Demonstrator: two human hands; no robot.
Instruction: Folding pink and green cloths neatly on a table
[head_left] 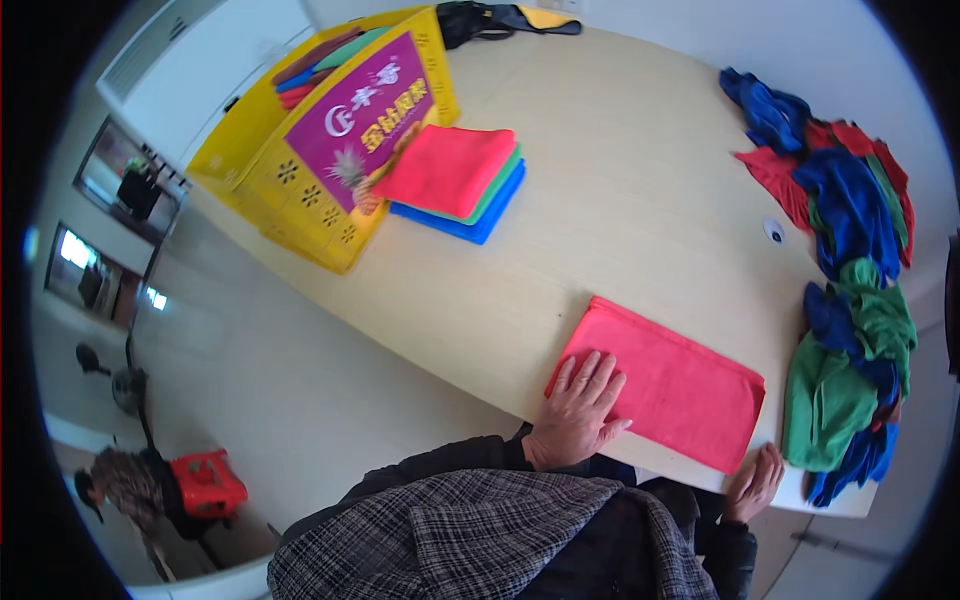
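Observation:
A red cloth [670, 385], folded into a long rectangle, lies flat near the table's front edge. My left hand [582, 405] rests palm down on its left end, fingers stretched out. By the cloth's lower right corner, my right hand [757, 482] lies at the table edge with its fingers loosely extended and nothing visible in them. Farther back on the left, a neat stack of folded cloths shows a red one [455, 170] on top, a green one [500, 187] below it and a blue one [470, 228] at the bottom.
A yellow plastic crate [260, 190] holding folded cloths stands at the table's far left, beside the stack. Crumpled blue, red and green cloths [835, 400] heap along the right edge. A dark bag [480, 22] sits at the back. On the floor at left is a red stool [208, 482].

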